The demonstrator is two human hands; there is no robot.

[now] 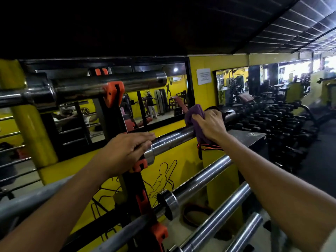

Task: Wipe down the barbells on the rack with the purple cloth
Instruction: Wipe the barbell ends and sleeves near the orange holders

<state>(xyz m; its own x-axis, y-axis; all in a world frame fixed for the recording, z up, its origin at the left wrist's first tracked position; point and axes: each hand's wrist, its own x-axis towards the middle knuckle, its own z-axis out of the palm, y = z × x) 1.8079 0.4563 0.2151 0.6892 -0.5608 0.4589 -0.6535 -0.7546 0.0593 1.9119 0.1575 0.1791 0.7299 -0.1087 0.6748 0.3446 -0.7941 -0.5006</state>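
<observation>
Nearest, the left hand [130, 149] is clamped on the bar [174, 138] at its collar, steadying it. Further along that bar, the right hand [211, 122] is closed on the cloth [195, 120], wrapped over the sleeve. Firm full-length strokes are best made with the bar kept from rolling.

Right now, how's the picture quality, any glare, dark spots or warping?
Head view: ceiling nearly black; windows far right blown out; glare streaks on the chrome barbells; wide-angle lens bends the edges; purple cloth and right hand reasonably sharp.
</observation>
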